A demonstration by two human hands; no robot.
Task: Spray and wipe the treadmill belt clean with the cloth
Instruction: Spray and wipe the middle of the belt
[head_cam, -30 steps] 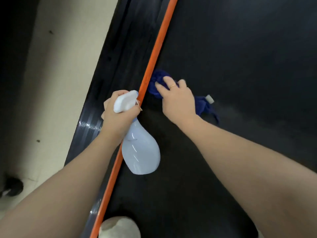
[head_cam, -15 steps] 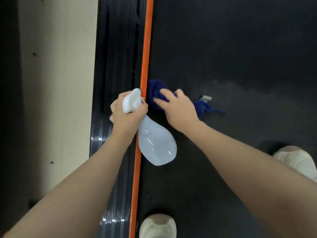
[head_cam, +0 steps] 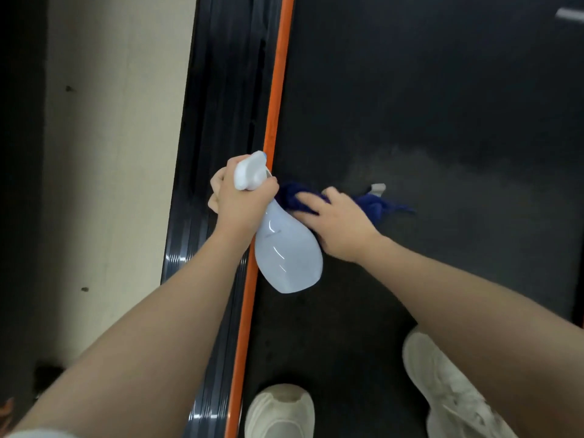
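Observation:
The black treadmill belt fills the right of the view, with a faint damp patch above the cloth. My left hand grips the neck of a pale translucent spray bottle, its white trigger head pointing up, its body hanging over the orange stripe. My right hand lies with fingers spread flat on a dark blue cloth, pressing it on the belt just right of the stripe. A white tag sticks out at the cloth's far end. Part of the cloth is hidden under the hand and bottle.
An orange stripe borders the belt on the left, beside the ribbed black side rail. Beige floor lies left of the treadmill. Two white shoes stand on the belt at the bottom.
My right hand has drawn the cloth along the belt toward me, close beside the bottle. The view has swung and both shoes now show. My left hand still grips the bottle.

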